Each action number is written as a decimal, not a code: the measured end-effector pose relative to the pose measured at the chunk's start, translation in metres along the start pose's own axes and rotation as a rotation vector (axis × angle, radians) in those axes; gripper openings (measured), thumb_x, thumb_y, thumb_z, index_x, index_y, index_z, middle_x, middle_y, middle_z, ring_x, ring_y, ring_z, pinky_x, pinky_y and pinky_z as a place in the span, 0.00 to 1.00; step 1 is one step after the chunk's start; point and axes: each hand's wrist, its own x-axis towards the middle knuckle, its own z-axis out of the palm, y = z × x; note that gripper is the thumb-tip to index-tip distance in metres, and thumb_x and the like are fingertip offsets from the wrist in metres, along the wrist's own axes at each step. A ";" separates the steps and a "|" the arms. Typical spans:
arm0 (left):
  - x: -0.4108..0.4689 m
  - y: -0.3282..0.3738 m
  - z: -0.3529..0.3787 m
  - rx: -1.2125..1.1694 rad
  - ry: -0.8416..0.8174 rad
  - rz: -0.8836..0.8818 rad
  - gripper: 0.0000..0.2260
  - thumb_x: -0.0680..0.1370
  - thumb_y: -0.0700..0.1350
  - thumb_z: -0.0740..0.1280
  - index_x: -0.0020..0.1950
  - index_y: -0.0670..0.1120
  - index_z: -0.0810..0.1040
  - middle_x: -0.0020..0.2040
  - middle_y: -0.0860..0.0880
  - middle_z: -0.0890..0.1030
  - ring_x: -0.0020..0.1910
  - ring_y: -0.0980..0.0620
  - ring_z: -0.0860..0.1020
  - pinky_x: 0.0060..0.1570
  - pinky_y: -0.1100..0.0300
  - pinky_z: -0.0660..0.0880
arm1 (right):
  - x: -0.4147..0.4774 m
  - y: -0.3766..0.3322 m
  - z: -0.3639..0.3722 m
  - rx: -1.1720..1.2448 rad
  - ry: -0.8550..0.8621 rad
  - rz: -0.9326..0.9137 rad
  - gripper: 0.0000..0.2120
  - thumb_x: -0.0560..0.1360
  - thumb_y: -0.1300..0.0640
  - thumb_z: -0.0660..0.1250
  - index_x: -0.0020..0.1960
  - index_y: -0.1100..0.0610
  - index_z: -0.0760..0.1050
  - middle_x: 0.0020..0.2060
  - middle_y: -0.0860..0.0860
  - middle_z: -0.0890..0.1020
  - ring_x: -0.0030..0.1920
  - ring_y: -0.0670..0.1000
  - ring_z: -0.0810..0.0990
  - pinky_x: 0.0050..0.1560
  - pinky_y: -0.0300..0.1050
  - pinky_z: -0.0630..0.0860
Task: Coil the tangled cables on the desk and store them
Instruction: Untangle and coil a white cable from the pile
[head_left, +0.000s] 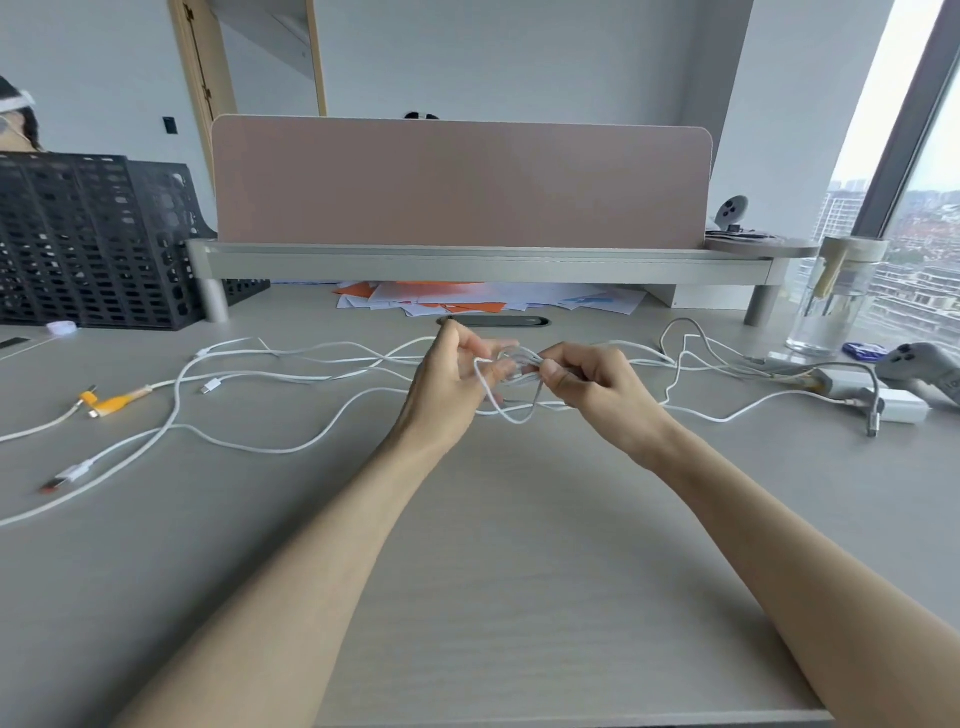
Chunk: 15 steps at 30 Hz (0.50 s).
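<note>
Several white cables (291, 358) lie tangled across the grey desk (519, 545), running from far left to far right. At the middle of the desk both hands are raised slightly over a knot of white cable (511, 382). My left hand (452, 384) has a loop hooked round its fingers. My right hand (597, 389) pinches the bundle between thumb and fingers. A loop hangs down below the hands. A cable with a yellow-orange connector (111, 402) lies at the left.
A black mesh file rack (88, 244) stands at the back left. A monitor riser (483, 260) with papers (467, 299) under it spans the back. At the right are a glass jar (831, 301), white chargers (878, 397) and a grey controller (924, 364).
</note>
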 end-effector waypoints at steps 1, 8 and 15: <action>-0.001 0.003 0.000 -0.059 -0.042 -0.056 0.10 0.77 0.38 0.69 0.49 0.48 0.69 0.49 0.52 0.83 0.44 0.49 0.82 0.43 0.56 0.79 | 0.000 0.000 0.000 0.014 -0.016 0.002 0.10 0.81 0.57 0.62 0.47 0.59 0.80 0.28 0.45 0.64 0.30 0.48 0.60 0.31 0.41 0.58; 0.000 0.003 0.001 -0.135 -0.196 -0.179 0.09 0.80 0.39 0.64 0.59 0.40 0.76 0.42 0.51 0.81 0.37 0.55 0.77 0.40 0.56 0.75 | 0.001 -0.001 0.001 0.176 -0.080 0.046 0.12 0.76 0.52 0.61 0.41 0.60 0.76 0.33 0.51 0.66 0.32 0.46 0.63 0.35 0.35 0.64; 0.002 0.002 -0.008 -0.119 -0.303 -0.154 0.10 0.81 0.46 0.60 0.48 0.45 0.79 0.31 0.58 0.73 0.37 0.54 0.69 0.40 0.62 0.68 | 0.005 0.002 -0.012 0.430 -0.049 0.156 0.10 0.77 0.58 0.61 0.37 0.55 0.66 0.33 0.50 0.62 0.33 0.50 0.55 0.34 0.41 0.55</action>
